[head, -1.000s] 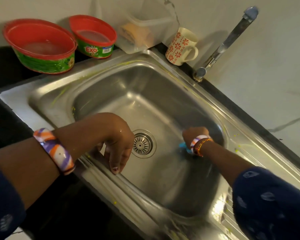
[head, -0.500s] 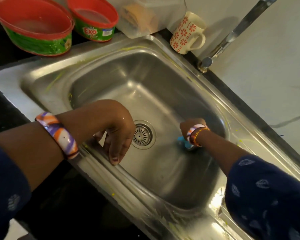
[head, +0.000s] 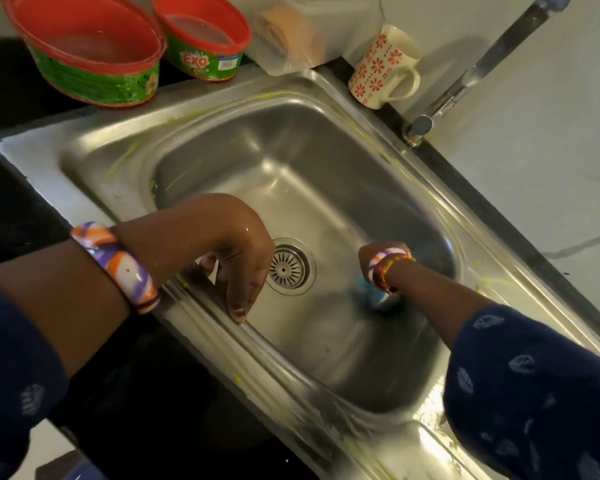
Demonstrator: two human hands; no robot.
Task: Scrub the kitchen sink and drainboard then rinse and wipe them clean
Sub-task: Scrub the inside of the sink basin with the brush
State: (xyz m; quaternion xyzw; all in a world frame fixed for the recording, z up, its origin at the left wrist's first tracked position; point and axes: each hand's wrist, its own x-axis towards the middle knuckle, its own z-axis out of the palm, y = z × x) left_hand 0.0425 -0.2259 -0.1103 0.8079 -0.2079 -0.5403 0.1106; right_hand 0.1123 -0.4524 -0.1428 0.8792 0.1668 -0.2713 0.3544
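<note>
1. Two hands are at the steel sink (head: pixel 84 161): the right hand (head: pixel 378 261) is down on the basin floor, right of the drain (head: pixel 289 266), curled around a blue scrubber (head: pixel 369 294) that shows only as a blurred patch beneath the wrist.
2. Its fingers are hidden by the wrist and bangles, so the grip itself is judged from the closed fist, not seen.
3. Hanging over the near rim, the left hand (head: pixel 239 258) grasps nothing; its fingers droop loosely into the basin, left of the drain.
4. Yellow-green smears lie along the far and right rims, which suggests the scrubbing step is in hand and rinsing has not begun.
5. No water runs from the tap (head: pixel 482 64) at the far right.
6. Next, the scrubber probably needs firm strokes across the rest of the basin floor and walls, then the drainboard (head: pixel 426 441), glimpsed at the near right.
7. On the desk behind the sink stand two red-rimmed tubs (head: pixel 94 74), a clear container (head: pixel 291 32) and a flowered mug (head: pixel 383 69).
</note>
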